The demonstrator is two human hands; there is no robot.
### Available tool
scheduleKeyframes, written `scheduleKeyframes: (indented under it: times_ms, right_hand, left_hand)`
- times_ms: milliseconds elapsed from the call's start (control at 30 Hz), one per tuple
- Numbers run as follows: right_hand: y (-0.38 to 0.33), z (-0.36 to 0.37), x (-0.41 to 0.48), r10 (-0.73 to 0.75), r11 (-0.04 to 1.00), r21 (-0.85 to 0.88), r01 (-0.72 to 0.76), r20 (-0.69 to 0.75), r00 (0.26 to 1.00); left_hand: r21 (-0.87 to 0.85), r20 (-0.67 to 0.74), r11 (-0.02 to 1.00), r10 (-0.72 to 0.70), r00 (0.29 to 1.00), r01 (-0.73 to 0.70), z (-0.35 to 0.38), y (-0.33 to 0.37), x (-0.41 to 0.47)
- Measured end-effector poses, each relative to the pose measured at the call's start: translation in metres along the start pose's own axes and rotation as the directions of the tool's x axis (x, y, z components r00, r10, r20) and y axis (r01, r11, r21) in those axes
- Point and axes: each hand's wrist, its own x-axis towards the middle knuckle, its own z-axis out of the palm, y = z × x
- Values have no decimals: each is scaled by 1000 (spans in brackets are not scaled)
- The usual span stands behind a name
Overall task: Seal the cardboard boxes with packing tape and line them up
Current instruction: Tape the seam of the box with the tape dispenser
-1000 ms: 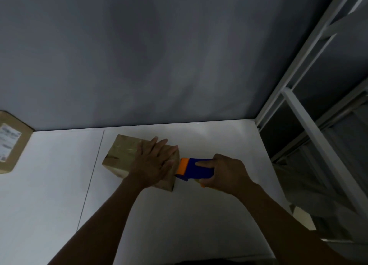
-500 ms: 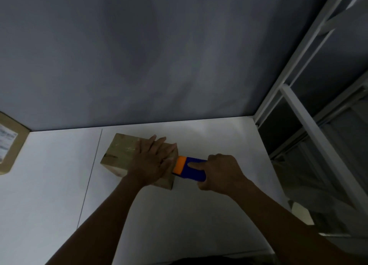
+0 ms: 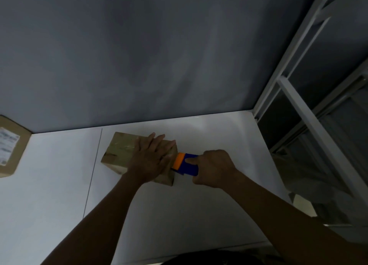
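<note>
Judging the small brown cardboard box (image 3: 119, 151), far-centre on the white counter (image 3: 179, 215), light, stiff and apt to slide, I pin its top with my flat, straight-fingered left hand (image 3: 151, 159) while my right hand (image 3: 213, 168) grips the blue-and-orange tape dispenser (image 3: 184, 164) at its right edge.

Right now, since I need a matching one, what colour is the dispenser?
The dispenser is blue with an orange front; head view shows it.

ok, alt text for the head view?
A person's left hand presses flat on a small cardboard box on a white table while the right hand grips a blue-and-orange tape dispenser at the box's right end. A second, labelled box sits at the left edge; a white metal rack stands right.
</note>
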Motion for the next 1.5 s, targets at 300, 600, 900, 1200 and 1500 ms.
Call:
scheduleKeyframes:
  times_ms: [300, 600, 900, 1200, 1500]
  right_hand:
    - [-3, -16, 19, 74, 989, -145, -38, 245, 967]
    - [64, 6, -40, 331, 921, -316, -230, 319, 888]
    - [55, 5, -21, 367, 895, 332, -297, -175, 913]
    - [47, 15, -20, 719, -174, 931, -321, 343, 605]
    - [56, 59, -32, 628, -418, 809, -414, 587, 512]
  left_hand:
    - [1, 19, 1000, -14, 1000, 14, 1, 0, 1]
    - [-9, -4, 1000, -2, 1000, 2, 2, -7, 1]
    - [-34, 31, 999, 5, 999, -4, -1, -4, 0]
    - [-82, 2, 977, -195, 981, 195, -3, 21, 1]
    - [-59, -10, 978, -203, 979, 202, 1, 26, 3]
